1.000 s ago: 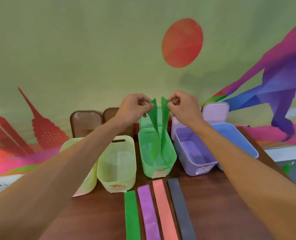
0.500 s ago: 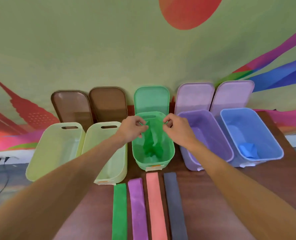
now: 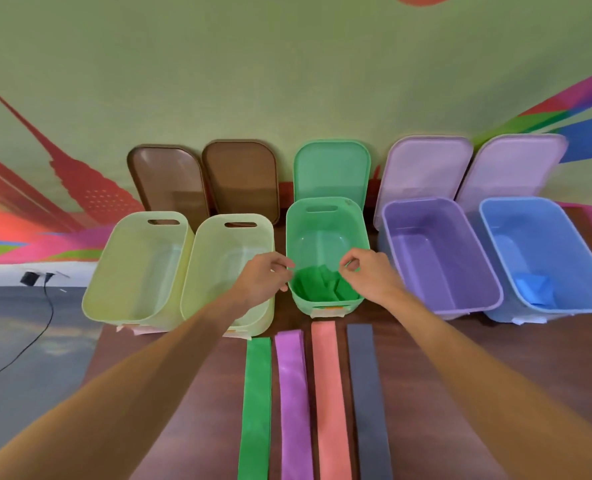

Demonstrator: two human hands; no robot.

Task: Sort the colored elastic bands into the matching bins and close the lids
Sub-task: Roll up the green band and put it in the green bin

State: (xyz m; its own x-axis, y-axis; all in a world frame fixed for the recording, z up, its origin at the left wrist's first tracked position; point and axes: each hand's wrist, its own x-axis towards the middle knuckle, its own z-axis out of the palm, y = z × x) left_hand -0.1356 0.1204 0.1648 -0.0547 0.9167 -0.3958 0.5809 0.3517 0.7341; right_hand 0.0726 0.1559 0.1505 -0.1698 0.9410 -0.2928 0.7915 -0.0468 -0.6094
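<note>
A folded green band [image 3: 320, 287] lies at the near end of the open green bin [image 3: 325, 206]. My left hand [image 3: 263, 275] hovers at the bin's near left rim and my right hand [image 3: 367, 271] at its near right rim. Both have loosely curled fingers and hold nothing that I can see. In front of the bins, a green band [image 3: 256, 403], a purple band [image 3: 292, 403], a salmon band [image 3: 329, 403] and a dark grey band [image 3: 369, 403] lie flat side by side on the brown table [image 3: 478, 348].
Two pale yellow bins [image 3: 138, 265] [image 3: 218, 258] stand left of the green one. To its right are a purple bin [image 3: 436, 258] and a blue bin [image 3: 536, 244] holding a blue band [image 3: 533, 287]. Lids lean on the wall: brown [image 3: 170, 181], green [image 3: 330, 171], lilac [image 3: 426, 171]. The table's left edge drops to a floor with a cable [image 3: 41, 320].
Both hands came down from chest height with the green band and lowered it into the green bin. The band now lies folded inside, and the fingers are off it.
</note>
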